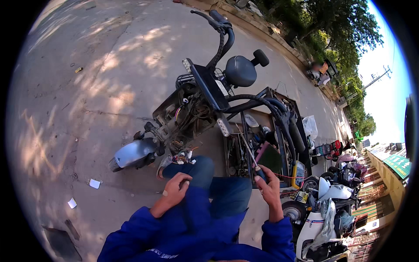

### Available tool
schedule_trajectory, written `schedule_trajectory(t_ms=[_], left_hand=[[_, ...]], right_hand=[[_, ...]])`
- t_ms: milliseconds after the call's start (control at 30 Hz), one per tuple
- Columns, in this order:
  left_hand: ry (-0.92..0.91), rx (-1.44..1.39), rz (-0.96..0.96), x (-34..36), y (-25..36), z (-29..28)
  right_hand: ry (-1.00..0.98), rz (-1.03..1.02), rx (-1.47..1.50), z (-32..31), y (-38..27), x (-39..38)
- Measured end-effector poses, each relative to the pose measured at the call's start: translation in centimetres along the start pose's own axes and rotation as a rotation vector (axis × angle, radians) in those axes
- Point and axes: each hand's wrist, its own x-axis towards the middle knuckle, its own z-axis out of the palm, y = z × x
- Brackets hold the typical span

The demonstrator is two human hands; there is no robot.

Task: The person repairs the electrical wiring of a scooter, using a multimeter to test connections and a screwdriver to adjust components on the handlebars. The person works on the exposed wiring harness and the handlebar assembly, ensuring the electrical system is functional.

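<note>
My right hand (pixel 268 187) grips the dark handle of a screwdriver (pixel 248 153), its long metal shaft pointing up and left. My left hand (pixel 176 190) is curled above my left thigh, around something dark that I cannot make out. Just above that thigh dangles a bundle of wires with white connectors (pixel 187 158). It hangs from a stripped scooter (pixel 196 87) with an exposed wiring loom, a black saddle, handlebars and a silver front fender (pixel 137 149). A black-framed cargo bed (pixel 235 170), holding tools and a pink-edged panel, stands beyond my right hand.
Parked scooters (pixel 321 222) crowd the right, beside shopfronts (pixel 388 170). A person (pixel 316 70) is by a vehicle at the far kerb (pixel 279 35). Paper scraps (pixel 94 183) and a dark flat piece (pixel 59 240) lie on the concrete at left.
</note>
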Motion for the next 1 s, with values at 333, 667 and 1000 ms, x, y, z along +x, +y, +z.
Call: schedule_trajectory(t_ms=[333, 667, 1000], left_hand=[[0.294, 0.578, 0.606, 15.3, 19.8, -7.1], [-0.029, 1.115, 0.148, 29.2, 23.6, -5.4], [-0.017, 1.143, 0.162, 29.6, 24.5, -4.4]], right_hand=[[0.176, -0.045, 0.530, -8.4, 2.8, -3.7], [0.134, -0.149, 0.615, -11.7, 1.0, 8.9], [0.066, 0.109, 0.774, -20.5, 0.2, 10.0]])
